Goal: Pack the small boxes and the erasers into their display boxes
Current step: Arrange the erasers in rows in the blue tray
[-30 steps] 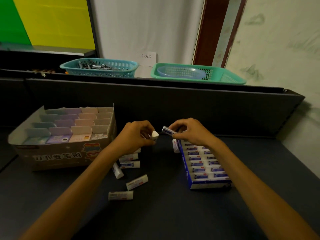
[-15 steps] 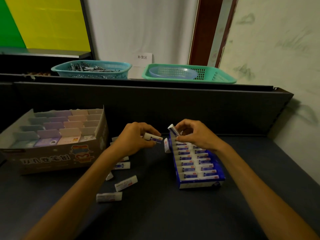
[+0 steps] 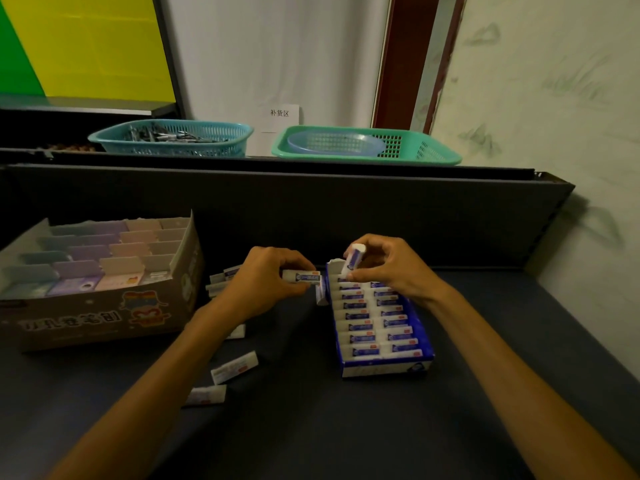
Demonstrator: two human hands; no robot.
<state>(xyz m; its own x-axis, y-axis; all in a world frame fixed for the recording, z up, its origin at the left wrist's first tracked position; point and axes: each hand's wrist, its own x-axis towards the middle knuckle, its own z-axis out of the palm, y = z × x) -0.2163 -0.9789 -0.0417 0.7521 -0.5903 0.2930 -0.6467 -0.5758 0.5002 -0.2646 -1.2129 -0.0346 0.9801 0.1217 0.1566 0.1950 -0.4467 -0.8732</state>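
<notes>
A blue display box [image 3: 386,368] on the dark table holds two rows of white erasers with blue sleeves. My right hand [image 3: 388,268] pinches one eraser [image 3: 354,259] tilted on end over the box's far left corner. My left hand [image 3: 266,282] holds another eraser [image 3: 302,276] level, just left of the box. One eraser [image 3: 321,293] stands against the box's left wall. Loose erasers [image 3: 234,367] lie on the table under my left forearm. A cardboard display box [image 3: 104,317] at the left is filled with pastel small boxes [image 3: 114,251].
A dark partition [image 3: 311,209] rises behind the table. On the shelf above it sit a teal basket [image 3: 171,138] with metal parts and a green basket [image 3: 367,147] holding a pale bowl. A wall closes the right side.
My right hand has brought its eraser down toward the far left corner of the blue box. My left hand turned its eraser level and moved closer to the box.
</notes>
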